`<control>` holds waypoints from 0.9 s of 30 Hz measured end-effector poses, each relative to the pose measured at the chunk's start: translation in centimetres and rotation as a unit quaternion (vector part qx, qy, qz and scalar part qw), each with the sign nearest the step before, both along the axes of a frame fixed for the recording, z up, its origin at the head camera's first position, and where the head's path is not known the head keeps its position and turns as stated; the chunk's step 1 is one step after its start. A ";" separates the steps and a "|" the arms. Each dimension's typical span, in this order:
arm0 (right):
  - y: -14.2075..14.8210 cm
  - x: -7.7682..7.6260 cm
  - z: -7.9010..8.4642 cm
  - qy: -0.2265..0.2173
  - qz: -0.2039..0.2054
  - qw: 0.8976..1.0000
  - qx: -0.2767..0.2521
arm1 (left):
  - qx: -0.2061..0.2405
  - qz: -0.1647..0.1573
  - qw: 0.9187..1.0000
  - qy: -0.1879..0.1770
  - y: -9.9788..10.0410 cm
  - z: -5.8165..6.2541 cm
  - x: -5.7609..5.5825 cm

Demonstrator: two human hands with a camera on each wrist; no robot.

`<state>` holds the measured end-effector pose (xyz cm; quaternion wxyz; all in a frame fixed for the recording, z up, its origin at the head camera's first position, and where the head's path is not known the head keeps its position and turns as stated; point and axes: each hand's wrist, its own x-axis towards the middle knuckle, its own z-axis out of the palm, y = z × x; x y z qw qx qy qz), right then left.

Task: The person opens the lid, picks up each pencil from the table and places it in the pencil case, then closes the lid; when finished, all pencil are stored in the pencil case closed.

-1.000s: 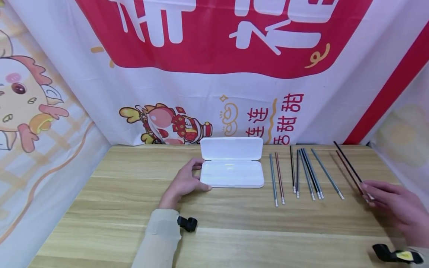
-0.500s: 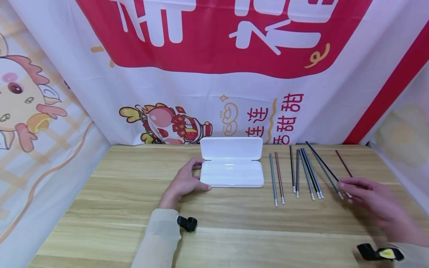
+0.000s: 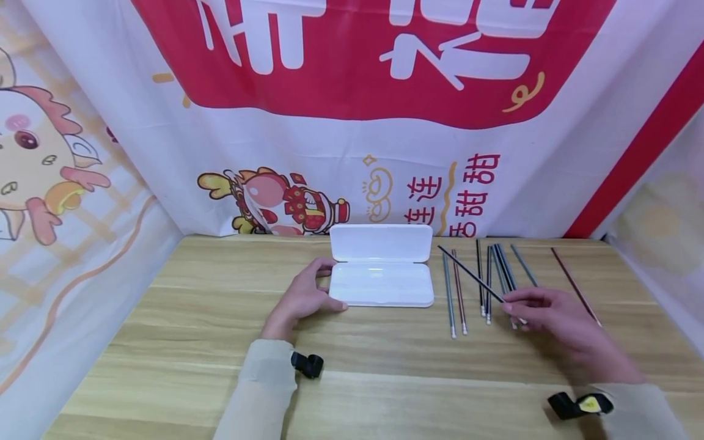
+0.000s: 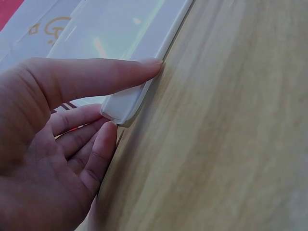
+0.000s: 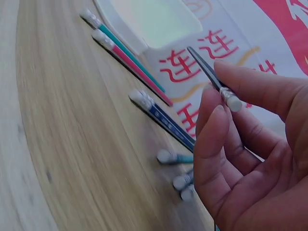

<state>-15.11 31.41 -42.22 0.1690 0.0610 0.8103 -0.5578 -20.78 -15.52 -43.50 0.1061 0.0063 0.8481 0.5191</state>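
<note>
A white pencil case (image 3: 381, 287) lies on the table with its lid raised against the backdrop. My left hand (image 3: 304, 296) holds its left end, thumb along the front edge and fingers at the side; the left wrist view shows this corner of the case (image 4: 120, 103) between them. Between thumb and fingertips my right hand (image 3: 550, 318) pinches a black pencil (image 3: 470, 275) near its white eraser end. Raised above the other pencils, it slants towards the case. In the right wrist view the eraser of this pencil (image 5: 233, 102) faces the camera.
Right of the case lie a teal pencil (image 3: 448, 299) and a red pencil (image 3: 459, 299). Several dark and blue pencils lie further right, some hidden by my right hand. Another red pencil (image 3: 574, 284) lies at the far right. A printed cloth (image 3: 357, 140) hangs behind the table.
My right hand has moved left from the far-right pencils with the black pencil, leaving the red one there. The left hand and the case have stayed in place.
</note>
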 end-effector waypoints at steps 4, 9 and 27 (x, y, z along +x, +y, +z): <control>-1.4 -0.4 0.3 0.003 0.023 1.000 0.013 | 0.000 -0.001 1.000 0.002 0.0 0.1 -0.1; -3.1 -0.8 0.6 0.004 0.050 0.998 0.042 | 0.005 -0.004 1.000 -0.002 0.0 -0.1 -0.1; -9.1 -5.5 2.0 0.037 0.113 0.986 0.117 | -0.001 0.000 1.000 0.002 -0.1 0.1 0.1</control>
